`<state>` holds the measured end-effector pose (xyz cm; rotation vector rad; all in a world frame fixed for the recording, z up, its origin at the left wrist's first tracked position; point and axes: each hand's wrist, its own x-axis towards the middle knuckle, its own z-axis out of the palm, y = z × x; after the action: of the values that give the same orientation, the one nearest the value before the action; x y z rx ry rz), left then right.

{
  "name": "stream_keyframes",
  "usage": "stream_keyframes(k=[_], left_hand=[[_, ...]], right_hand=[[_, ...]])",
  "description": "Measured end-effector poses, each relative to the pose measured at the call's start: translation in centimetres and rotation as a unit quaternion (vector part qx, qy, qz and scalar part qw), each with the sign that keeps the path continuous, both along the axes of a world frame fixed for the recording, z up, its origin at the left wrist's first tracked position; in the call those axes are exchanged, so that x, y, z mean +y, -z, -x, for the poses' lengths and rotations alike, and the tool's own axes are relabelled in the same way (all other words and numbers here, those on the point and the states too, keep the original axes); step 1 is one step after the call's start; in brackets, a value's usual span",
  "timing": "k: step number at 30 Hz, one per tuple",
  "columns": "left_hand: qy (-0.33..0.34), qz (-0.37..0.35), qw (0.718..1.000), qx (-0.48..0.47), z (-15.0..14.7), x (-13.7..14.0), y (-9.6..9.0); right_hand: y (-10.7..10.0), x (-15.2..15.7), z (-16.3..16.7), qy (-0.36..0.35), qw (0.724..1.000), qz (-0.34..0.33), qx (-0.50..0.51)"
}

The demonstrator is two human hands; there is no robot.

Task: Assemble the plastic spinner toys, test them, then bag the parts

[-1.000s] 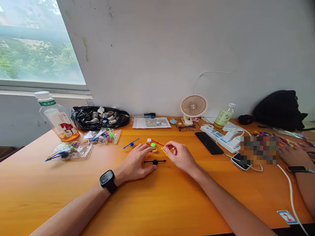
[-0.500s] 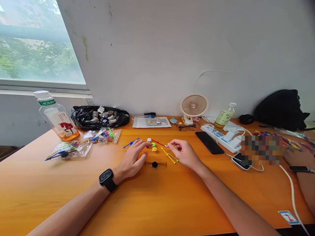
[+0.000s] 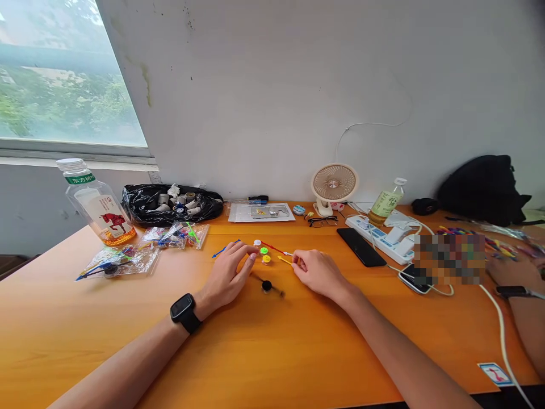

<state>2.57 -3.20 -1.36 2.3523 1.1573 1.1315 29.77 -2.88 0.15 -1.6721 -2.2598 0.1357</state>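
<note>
My left hand (image 3: 232,272) rests on the table, fingers stretched and thumb apart, holding nothing visible. It partly covers a blue arrow-tipped stick (image 3: 220,252). Just right of its thumb lies a black spinner (image 3: 266,286) with a round hub and motion-smeared arms. Farther back sit a white disc (image 3: 257,243), a green disc (image 3: 264,251) and a yellow disc (image 3: 266,259). Beside them a red stick (image 3: 273,247) lies slantwise. With fingers curled together, my right hand (image 3: 318,274) covers part of a yellow arrow-tipped stick (image 3: 285,260); its fingertips are hidden.
Bags of plastic parts (image 3: 123,262), a bottle (image 3: 104,207) and a black plastic bag (image 3: 168,205) stand left. Toward the back are a fan (image 3: 334,183) and glasses (image 3: 322,221). A black phone (image 3: 361,247) and power strip (image 3: 381,241) lie right, near another person's hand (image 3: 515,271).
My right hand has come lower, nearer me, and now covers most of the yellow and green sticks. The spinner's blurred arms have turned to a slant. My left hand has barely moved.
</note>
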Motion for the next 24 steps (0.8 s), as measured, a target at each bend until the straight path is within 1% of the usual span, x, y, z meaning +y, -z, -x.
stream_keyframes(k=[4, 8, 10, 13, 15, 18, 21, 24], left_hand=[[-0.009, 0.006, 1.000, -0.017, 0.1, 0.2, 0.4], [-0.006, 0.009, 1.000, -0.021, 0.1, 0.2, 0.3], [-0.005, 0.006, 1.000, -0.024, 0.1, 0.2, 0.2], [-0.007, 0.002, 1.000, -0.025, 0.1, 0.2, 0.2], [-0.008, 0.000, 1.000, -0.026, 0.1, 0.2, 0.2], [-0.006, 0.000, 1.000, -0.028, 0.1, 0.2, 0.2], [-0.007, 0.002, 0.999, -0.034, 0.1, 0.2, 0.2], [-0.007, 0.001, 1.000, -0.029, 0.1, 0.2, 0.2]], right_hand=[[-0.2, 0.0, 0.0, 0.001, 0.999, -0.027, 0.022], [-0.5, 0.0, 0.3, -0.013, 0.995, -0.062, 0.079], [-0.5, 0.0, 0.4, -0.008, 0.992, -0.062, 0.107], [-0.4, 0.2, 0.3, 0.018, 0.990, -0.046, 0.131], [-0.3, 0.3, 0.3, 0.020, 0.988, -0.043, 0.148], [0.0, 0.5, 0.2, -0.006, 0.980, -0.057, 0.189], [0.4, 0.8, 0.2, -0.040, 0.969, -0.084, 0.227], [0.7, 1.0, 0.1, -0.056, 0.965, -0.106, 0.231]])
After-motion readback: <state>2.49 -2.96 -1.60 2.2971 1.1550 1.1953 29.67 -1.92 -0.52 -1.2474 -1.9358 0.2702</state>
